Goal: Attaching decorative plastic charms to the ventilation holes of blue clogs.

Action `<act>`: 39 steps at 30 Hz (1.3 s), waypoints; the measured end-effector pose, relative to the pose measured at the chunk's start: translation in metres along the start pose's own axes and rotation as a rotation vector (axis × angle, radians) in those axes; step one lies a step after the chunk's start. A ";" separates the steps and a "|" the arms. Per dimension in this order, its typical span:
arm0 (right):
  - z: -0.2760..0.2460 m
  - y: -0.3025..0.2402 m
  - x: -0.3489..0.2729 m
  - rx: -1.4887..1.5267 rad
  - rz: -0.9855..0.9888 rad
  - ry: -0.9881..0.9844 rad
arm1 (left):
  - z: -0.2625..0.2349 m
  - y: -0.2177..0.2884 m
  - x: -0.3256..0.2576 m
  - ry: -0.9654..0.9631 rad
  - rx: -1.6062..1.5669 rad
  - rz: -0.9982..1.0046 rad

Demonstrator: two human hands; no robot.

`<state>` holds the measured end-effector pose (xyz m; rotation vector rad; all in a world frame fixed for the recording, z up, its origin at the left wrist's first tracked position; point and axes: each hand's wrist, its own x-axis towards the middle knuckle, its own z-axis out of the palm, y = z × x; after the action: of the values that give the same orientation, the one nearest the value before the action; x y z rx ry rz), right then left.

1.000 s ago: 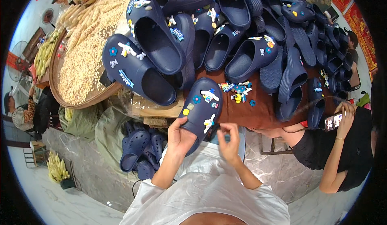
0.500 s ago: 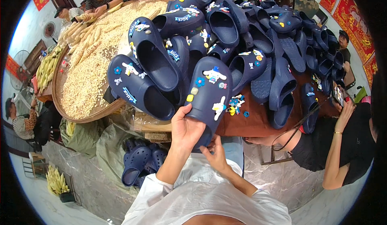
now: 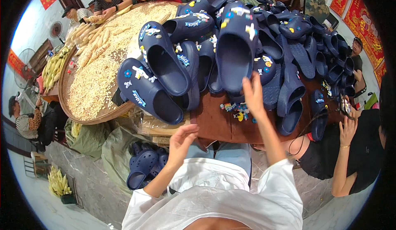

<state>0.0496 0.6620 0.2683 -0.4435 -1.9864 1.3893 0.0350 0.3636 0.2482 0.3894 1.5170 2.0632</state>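
Observation:
A navy clog [image 3: 235,58] with colourful charms stands toe-up against the pile in the middle. My right hand [image 3: 255,96] is at the right side of its heel, fingers closed on the edge; part of this grip is hidden. Lower left, my left hand [image 3: 181,143] hangs apart from the clogs, fingers loosely bent and nothing in them. Just left of the held clog, two more decorated navy clogs, an upright one [image 3: 169,69] and a lower one [image 3: 148,96], lie at the table's near side. Loose charms [image 3: 239,111] lie below the heel on the brown cloth [image 3: 218,127].
Behind lies a heap of navy clogs [image 3: 297,50]. To the left is a round basket [image 3: 97,117] of corn kernels, with people shelling corn beyond. A person at right holds a phone [image 3: 346,104]. More clogs [image 3: 144,164] sit on the floor below the table.
The clog has gone from my left hand in front of me up to the pile, with my right hand now at its heel. My left hand has let go and dropped lower.

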 end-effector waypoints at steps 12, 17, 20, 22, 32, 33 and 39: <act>0.032 -0.025 0.190 0.529 0.278 -0.007 | -0.060 -0.037 -0.037 0.216 0.161 -0.076; 0.056 -0.001 0.190 0.526 0.218 0.022 | -0.052 -0.052 -0.044 0.190 0.107 -0.164; 0.056 0.016 0.198 0.556 0.150 -0.027 | -0.053 -0.060 -0.045 0.144 0.160 -0.201; 0.055 0.013 0.194 0.492 0.207 -0.041 | -0.054 -0.064 -0.050 0.123 0.162 -0.157; 0.001 0.073 0.212 0.456 0.232 -0.029 | -0.086 -0.087 -0.075 0.186 0.143 -0.231; 0.008 0.069 0.188 0.402 0.166 -0.026 | -0.094 -0.094 -0.080 0.212 0.129 -0.216; 0.056 0.038 -0.036 0.122 0.127 -0.207 | -0.198 -0.162 -0.133 0.971 0.720 -0.026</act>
<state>0.0337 0.6157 0.2094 -0.3887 -2.0508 1.6848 0.0794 0.1660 0.0426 -0.4795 2.7982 1.6568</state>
